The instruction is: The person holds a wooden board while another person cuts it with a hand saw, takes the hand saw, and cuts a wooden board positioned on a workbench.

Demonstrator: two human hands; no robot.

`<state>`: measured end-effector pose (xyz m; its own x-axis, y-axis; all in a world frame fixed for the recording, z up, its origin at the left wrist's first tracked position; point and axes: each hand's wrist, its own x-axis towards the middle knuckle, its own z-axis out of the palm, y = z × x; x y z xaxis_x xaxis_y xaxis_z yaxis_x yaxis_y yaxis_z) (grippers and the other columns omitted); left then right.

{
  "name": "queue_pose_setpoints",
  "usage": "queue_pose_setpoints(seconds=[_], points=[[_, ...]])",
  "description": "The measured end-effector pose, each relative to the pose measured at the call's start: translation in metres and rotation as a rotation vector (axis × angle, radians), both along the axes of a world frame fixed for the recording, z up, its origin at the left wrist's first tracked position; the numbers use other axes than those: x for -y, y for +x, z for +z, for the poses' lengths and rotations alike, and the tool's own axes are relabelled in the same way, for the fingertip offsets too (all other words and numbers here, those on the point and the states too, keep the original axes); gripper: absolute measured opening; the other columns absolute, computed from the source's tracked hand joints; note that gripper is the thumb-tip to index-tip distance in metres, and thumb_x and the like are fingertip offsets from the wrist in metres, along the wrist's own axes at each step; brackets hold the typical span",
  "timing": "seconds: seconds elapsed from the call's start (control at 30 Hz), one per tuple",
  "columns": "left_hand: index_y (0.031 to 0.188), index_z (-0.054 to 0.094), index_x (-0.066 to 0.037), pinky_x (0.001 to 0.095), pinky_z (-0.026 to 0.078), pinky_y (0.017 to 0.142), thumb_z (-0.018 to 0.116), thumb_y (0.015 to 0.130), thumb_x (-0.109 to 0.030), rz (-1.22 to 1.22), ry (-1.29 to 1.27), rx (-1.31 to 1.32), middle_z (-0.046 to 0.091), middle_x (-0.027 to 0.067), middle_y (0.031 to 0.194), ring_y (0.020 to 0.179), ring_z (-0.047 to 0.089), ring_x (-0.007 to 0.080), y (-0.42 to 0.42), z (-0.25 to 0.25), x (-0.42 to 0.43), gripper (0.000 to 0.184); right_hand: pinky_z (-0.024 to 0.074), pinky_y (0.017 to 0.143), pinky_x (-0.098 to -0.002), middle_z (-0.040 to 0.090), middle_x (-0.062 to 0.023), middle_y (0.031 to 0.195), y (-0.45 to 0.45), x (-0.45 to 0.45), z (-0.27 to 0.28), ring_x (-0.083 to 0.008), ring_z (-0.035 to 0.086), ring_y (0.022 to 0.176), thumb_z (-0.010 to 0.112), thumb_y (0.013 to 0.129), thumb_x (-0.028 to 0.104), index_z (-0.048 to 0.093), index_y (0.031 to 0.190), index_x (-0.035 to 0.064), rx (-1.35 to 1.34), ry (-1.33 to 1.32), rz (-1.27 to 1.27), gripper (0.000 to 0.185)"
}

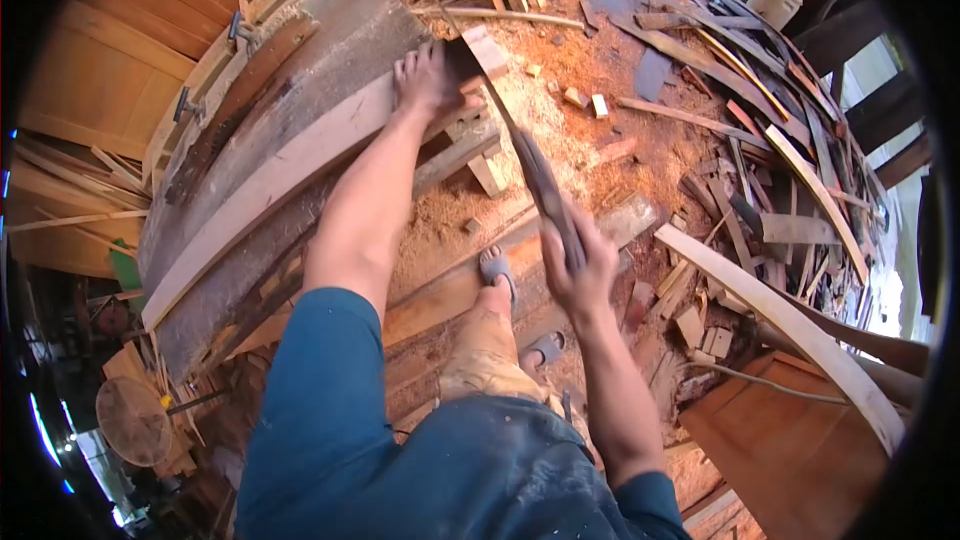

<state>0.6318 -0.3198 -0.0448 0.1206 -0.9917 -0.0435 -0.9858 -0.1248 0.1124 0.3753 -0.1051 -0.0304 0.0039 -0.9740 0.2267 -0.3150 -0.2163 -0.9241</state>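
Note:
My left hand (428, 82) lies on the far end of a long pale wooden board (270, 180), its fingers spread over the wood. The board rests lengthwise on a worn workbench (345, 25). My right hand (582, 258) is wrapped round the dark wooden handle of a saw (540, 180). From there the saw slants up and away to the board's end, beside my left hand. Its thin blade is partly blurred there, so how deep it sits in the wood cannot be made out. Just past the blade, a pale block of wood (487, 50) shows.
Sawdust (560, 60) and small offcuts cover the ground ahead. A heap of scrap strips (760, 140) lies to the right, near a curved pale plank (790, 325). Clamps (182, 105) stand along the bench's left side. My sandalled feet (497, 265) are among timbers below.

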Motion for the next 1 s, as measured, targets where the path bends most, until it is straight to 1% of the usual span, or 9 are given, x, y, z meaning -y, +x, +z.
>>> queue_pose_setpoints(seconds=[0.2,0.27,0.33,0.37,0.43,0.47,0.6,0.77,1.0], points=[[0.156,0.015,-0.005,0.0542,0.013,0.122,0.082,0.064,-0.065,-0.008,0.013,-0.013,0.024,0.0177,0.160,0.147,0.023,0.0363,-0.003,-0.013,-0.008,0.128,0.0567,0.081,-0.0358,0.069,-0.0271,0.110,-0.145,-0.236,0.020,-0.0326,0.073,0.094,0.059,0.093,0.040,0.057,0.125,-0.0137,-0.170,0.165,0.030,0.063],[0.155,0.019,-0.004,0.0542,0.013,0.122,0.084,0.063,-0.062,-0.012,-0.035,-0.030,0.027,0.0178,0.159,0.147,0.024,0.0359,0.003,-0.021,-0.005,0.126,0.0569,0.078,-0.0347,0.070,-0.0250,0.109,-0.108,-0.163,0.064,-0.0314,0.073,0.092,0.057,0.094,0.041,0.056,0.126,-0.0145,-0.173,0.189,0.084,0.065],[0.154,0.021,-0.004,0.0535,0.014,0.122,0.085,0.062,-0.061,-0.003,-0.082,-0.035,0.029,0.0178,0.157,0.146,0.025,0.0359,0.000,-0.024,-0.008,0.125,0.0559,0.073,-0.0331,0.071,-0.0219,0.101,-0.063,-0.080,0.001,-0.0313,0.073,0.087,0.064,0.092,0.022,0.060,0.126,-0.0059,-0.183,-0.124,0.055,0.044],[0.153,0.024,-0.003,0.0529,0.015,0.121,0.085,0.061,-0.060,-0.016,-0.079,-0.040,0.032,0.0177,0.155,0.145,0.027,0.0357,-0.002,-0.022,-0.011,0.124,0.0548,0.071,-0.0359,0.070,-0.0245,0.092,-0.031,-0.039,-0.003,-0.0319,0.072,0.083,0.070,0.089,0.019,0.063,0.125,0.0009,-0.131,0.018,0.030,0.041],[0.149,0.031,-0.002,0.0508,0.021,0.118,0.087,0.059,-0.058,-0.052,-0.124,0.000,0.040,0.0162,0.148,0.140,0.033,0.0333,0.013,-0.038,0.000,0.121,0.0536,0.067,-0.0399,0.067,-0.0247,0.086,0.028,0.040,0.007,-0.0360,0.068,0.072,0.070,0.090,0.025,0.063,0.123,0.0034,0.033,-0.053,0.008,0.041],[0.149,0.032,-0.003,0.0505,0.022,0.117,0.088,0.058,-0.058,-0.051,-0.134,-0.002,0.041,0.0158,0.148,0.139,0.034,0.0326,0.012,-0.037,-0.003,0.120,0.0523,0.065,-0.0309,0.071,-0.0186,0.085,0.036,0.045,0.033,-0.0184,0.065,0.066,0.069,0.091,0.021,0.064,0.124,0.0026,-0.041,0.121,0.026,0.038],[0.150,0.032,-0.004,0.0493,0.025,0.114,0.088,0.060,-0.054,-0.065,-0.199,-0.012,0.042,0.0141,0.147,0.136,0.038,0.0317,0.010,-0.030,0.005,0.117,0.0566,0.077,-0.0353,0.071,-0.0239,0.101,-0.018,-0.044,-0.003,-0.0313,0.073,0.088,0.067,0.089,0.021,0.062,0.125,-0.0011,-0.070,-0.064,-0.008,0.042],[0.151,0.031,-0.003,0.0510,0.024,0.116,0.086,0.065,-0.052,-0.086,-0.183,-0.026,0.040,0.0166,0.149,0.136,0.039,0.0348,0.002,-0.027,-0.017,0.113,0.0556,0.086,-0.0380,0.068,-0.0259,0.116,-0.115,-0.201,0.045,-0.0318,0.071,0.102,0.064,0.089,0.025,0.057,0.128,-0.0105,-0.072,0.218,0.094,0.054],[0.148,0.036,-0.004,0.0461,0.030,0.111,0.085,0.069,-0.039,-0.083,-0.335,0.096,0.050,0.0139,0.138,0.129,0.045,0.0312,0.020,-0.063,0.008,0.099,0.0511,0.063,-0.0342,0.066,-0.0204,0.077,0.052,0.079,0.049,-0.0274,0.064,0.062,0.069,0.091,0.023,0.064,0.118,-0.0001,-0.024,0.082,0.002,0.036]])
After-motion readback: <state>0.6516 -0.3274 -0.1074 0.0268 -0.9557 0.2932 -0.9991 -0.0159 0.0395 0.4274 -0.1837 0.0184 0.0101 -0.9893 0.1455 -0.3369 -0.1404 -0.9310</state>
